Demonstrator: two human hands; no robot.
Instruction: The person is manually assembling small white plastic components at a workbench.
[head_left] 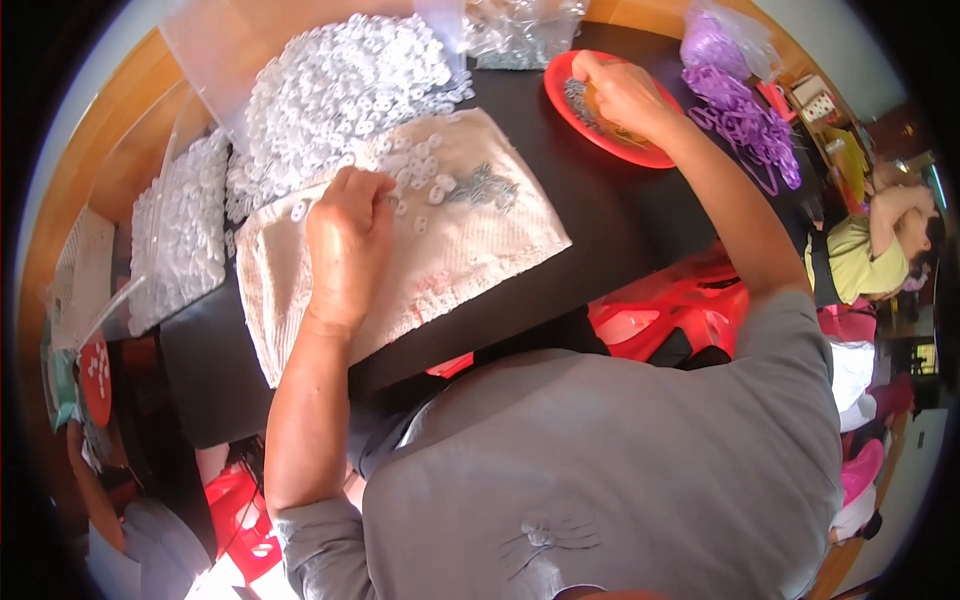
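My left hand (350, 230) rests on a beige ribbed cloth (480, 240), its fingers curled together beside loose white plastic pieces with holes (412, 165). Whatever those fingers hold is hidden. At the far right of the table my right hand (622, 95) reaches into a red plate (650, 156), fingertips pinched together. I cannot make out anything between them. Small grey metal pieces (577, 100) lie in the plate beside that hand. On the cloth, right of the white pieces, is a little heap of similar grey pieces (485, 188).
Behind the cloth rises a large heap of white pieces (340, 80), with a filled clear bag (180, 220) to its left. A clear plastic bag (520, 30) stands at the back of the dark table (620, 220). Purple cords (740, 120) lie far right. Other people (870, 250) are nearby.
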